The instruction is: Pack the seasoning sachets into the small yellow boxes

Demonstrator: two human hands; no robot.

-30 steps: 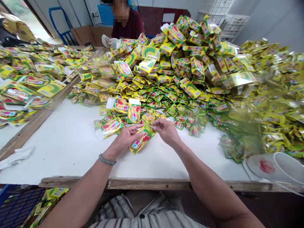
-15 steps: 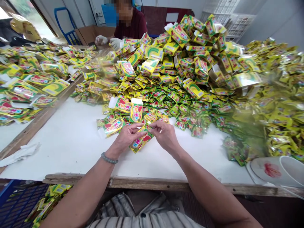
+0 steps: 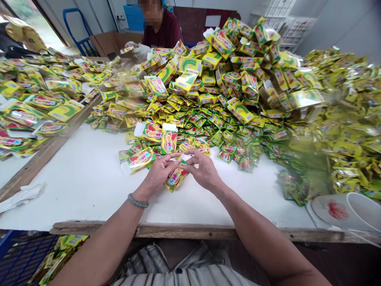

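Observation:
Between my hands is a small yellow-green printed carton (image 3: 176,180) with a watermelon picture, tilted just above the white tabletop. My left hand (image 3: 159,172) is closed on its left side, thumb over the front. At the carton's upper end, where a bit of white flap shows, my right hand (image 3: 204,169) grips with thumb and fingers. Beyond my fingers lie more cartons, one standing open-flapped carton (image 3: 169,140) and a flat carton (image 3: 141,159) to its left. Several small green sachets (image 3: 224,155) lie right of them. The inside of the held carton is hidden.
A tall heap of cartons (image 3: 220,43) and sachets fills the back. More cartons (image 3: 59,107) lie left beyond a wooden strip (image 3: 38,165). A flowered white container (image 3: 330,210) stands at the right edge, a blue crate (image 3: 18,258) below left. A gloved co-worker (image 3: 163,29) sits opposite.
My right fingers have shifted on the carton's upper end, and its white flap and front show more now. The co-worker's gloved hands have lifted a small item. The view has shifted slightly.

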